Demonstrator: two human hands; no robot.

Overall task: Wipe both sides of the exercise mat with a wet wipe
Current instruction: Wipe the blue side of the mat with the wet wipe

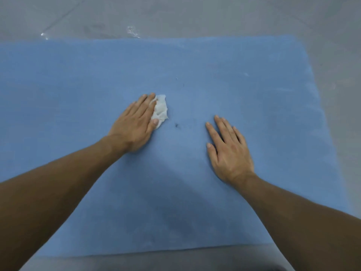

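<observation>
A blue exercise mat (244,81) lies flat on the floor and fills most of the view. My left hand (134,122) lies palm down near the mat's middle, its straight fingers pressing a crumpled white wet wipe (161,110) against the mat; part of the wipe is hidden under the fingers. My right hand (228,151) rests flat on the mat to the right, fingers spread, holding nothing. A small dark speck (176,125) sits on the mat between my hands, just right of the wipe.
Grey floor (195,14) surrounds the mat, with its far edge at the top and its right edge slanting down the right side. Small shiny spots (132,32) lie on the floor just beyond the far edge. A darker patch (175,222) marks the mat near me.
</observation>
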